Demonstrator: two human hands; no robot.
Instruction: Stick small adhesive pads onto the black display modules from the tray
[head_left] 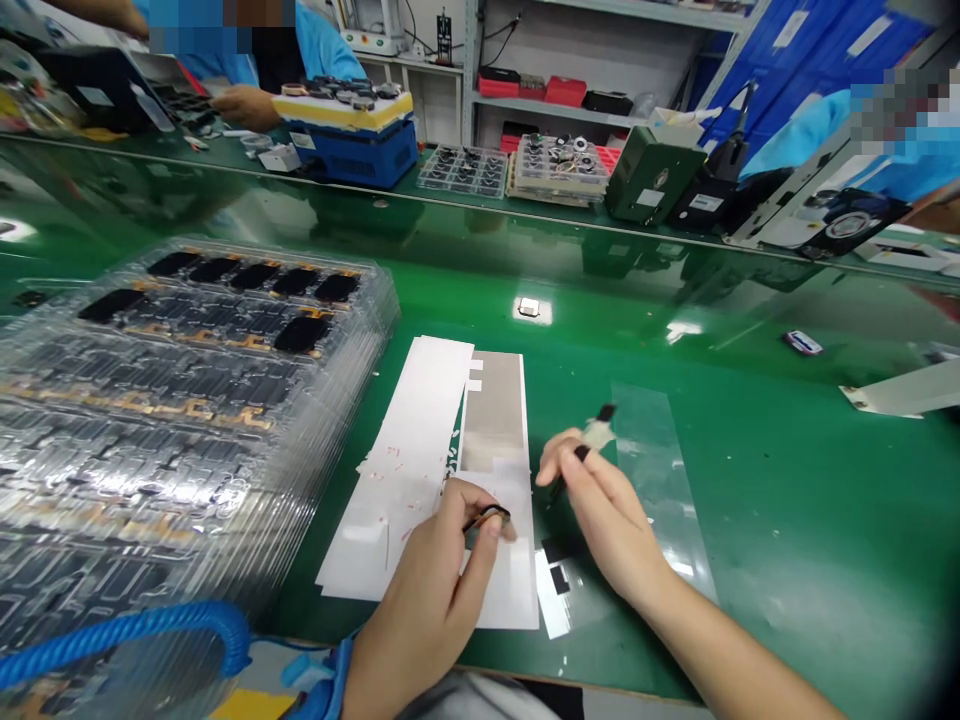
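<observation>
- My left fingers (457, 500) pinch a small dark-edged piece (496, 513) at six o'clock, above the white sheets (427, 420).
- My right fingers (600, 480), toward four, curl tightly round a blurred black-and-pale tool (598, 433).
- I judge the work midway — piece in hand, not set down.
- Nine o'clock: stacked clear trays (341, 390), seven black-faced parts (253, 276) on top.
- Twelve: a compartmented tray (429, 184) holding dark bits.

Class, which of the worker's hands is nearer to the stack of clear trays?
Left. The left hand is over the white sheets, right of the tray stack; the right hand is farther right, beyond those sheets.
</observation>
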